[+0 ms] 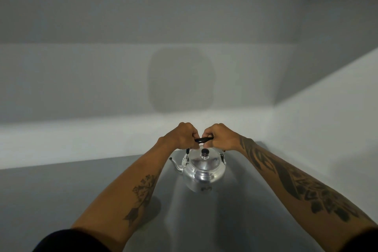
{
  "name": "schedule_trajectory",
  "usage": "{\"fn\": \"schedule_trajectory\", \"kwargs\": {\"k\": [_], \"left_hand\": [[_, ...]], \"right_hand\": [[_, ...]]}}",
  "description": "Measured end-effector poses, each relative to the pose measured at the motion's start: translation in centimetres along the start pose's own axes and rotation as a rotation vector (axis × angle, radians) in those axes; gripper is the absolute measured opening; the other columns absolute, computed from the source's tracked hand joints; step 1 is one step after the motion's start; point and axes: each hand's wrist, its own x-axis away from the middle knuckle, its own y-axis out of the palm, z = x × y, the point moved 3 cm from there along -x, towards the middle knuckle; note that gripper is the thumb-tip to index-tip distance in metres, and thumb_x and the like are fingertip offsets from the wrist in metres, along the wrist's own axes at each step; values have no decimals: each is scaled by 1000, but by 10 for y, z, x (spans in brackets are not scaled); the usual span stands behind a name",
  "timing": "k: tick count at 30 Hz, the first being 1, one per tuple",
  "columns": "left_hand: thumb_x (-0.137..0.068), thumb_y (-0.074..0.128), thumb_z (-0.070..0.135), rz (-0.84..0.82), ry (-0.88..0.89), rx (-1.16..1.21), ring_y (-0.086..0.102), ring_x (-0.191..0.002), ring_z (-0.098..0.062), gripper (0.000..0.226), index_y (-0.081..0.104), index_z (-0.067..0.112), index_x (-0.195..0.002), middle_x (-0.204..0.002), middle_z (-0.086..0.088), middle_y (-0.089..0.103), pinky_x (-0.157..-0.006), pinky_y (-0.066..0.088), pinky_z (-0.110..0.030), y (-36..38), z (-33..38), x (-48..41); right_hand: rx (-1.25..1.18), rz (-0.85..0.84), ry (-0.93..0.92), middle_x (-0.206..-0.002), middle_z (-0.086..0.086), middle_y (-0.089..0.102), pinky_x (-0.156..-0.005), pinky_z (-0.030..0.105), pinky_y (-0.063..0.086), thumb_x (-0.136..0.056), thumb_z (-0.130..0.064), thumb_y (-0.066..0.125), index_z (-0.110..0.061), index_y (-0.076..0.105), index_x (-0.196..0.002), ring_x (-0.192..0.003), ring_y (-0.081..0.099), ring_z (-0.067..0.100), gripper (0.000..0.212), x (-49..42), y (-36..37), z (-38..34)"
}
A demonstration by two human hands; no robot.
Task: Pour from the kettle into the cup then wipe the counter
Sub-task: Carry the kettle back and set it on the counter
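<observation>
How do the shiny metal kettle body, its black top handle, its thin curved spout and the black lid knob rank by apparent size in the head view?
1. Shiny metal kettle body, clearly largest.
2. Black top handle and thin curved spout: unsure, since both hands cover most of the handle.
3. Black lid knob, smallest.

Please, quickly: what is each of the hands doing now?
Left hand: closed on the kettle handle.
Right hand: closed on the same handle.
</observation>
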Motion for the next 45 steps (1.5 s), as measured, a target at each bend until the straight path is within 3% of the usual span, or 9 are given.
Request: {"fn": "schedule_trajectory", "kwargs": {"k": [3,9,16,22,26,34,39,42,45], "left_hand": [[-71,79,19,-4,5,1,59,-73,-17,18,74,14,-87,-81,-1,66,-68,47,-27,7,2,-22],[-70,81,20,-18,-19,13,61,-78,-19,24,74,12,-92,-88,-4,68,-79,54,-33,17,-3,-65],[-71,81,15,-38,-59,20,61,-77,-19,22,74,12,-92,-85,-1,64,-83,55,-35,28,-14,-101],[-72,79,15,-1,-89,4,61,-72,-20,19,72,14,-90,-85,-2,65,-81,57,-38,38,-27,-115],[-75,77,14,25,-93,24,60,-73,-20,21,72,11,-95,-86,-3,64,-80,56,-37,39,-32,-122],[-78,74,15,40,-96,32,59,-75,-21,21,71,10,-98,-89,-4,63,-82,56,-38,41,-39,-137],[-79,74,23,22,-132,24,60,-109,-25,48,58,18,-124,-123,-9,62,-98,49,-40,41,-47,-133],[-83,69,32,91,-141,-10,44,-133,-24,66,40,22,-142,-145,-6,48,-110,38,-41,34,-54,-109],[-88,62,36,197,-141,-52,29,-143,-24,72,26,24,-149,-156,-4,33,-115,30,-42,24,-62,-64]], "right_hand": [[31,-8,10,-65,-2,58,-59,20,37,-77,-11,73,-15,68,-79,-62,51,9,6,-13,-4,19],[45,-18,26,-77,7,65,-70,32,47,-77,-12,73,-6,70,-89,-73,57,19,13,-44,-7,52],[14,-50,59,-64,-9,54,-62,21,41,-78,-10,72,-7,70,-89,-66,53,13,12,-76,1,81],[29,-35,80,-78,4,59,-72,41,50,-75,-11,70,-11,68,-85,-74,54,22,10,-94,10,96],[40,-38,78,-79,4,59,-71,39,49,-75,-11,71,-16,65,-80,-75,55,22,9,-103,9,99],[54,-53,66,-78,2,58,-66,33,44,-77,-14,69,-11,66,-86,-74,54,22,10,-113,6,104],[78,-62,65,-80,0,58,-64,26,41,-79,-18,68,-12,64,-88,-77,54,21,12,-112,7,105],[86,-41,74,-100,4,63,-81,33,49,-79,-23,67,-14,64,-107,-93,58,21,29,-105,6,101],[86,49,76,-124,5,57,-98,36,44,-87,-27,60,-17,55,-125,-116,53,22,40,-92,8,84]]}}
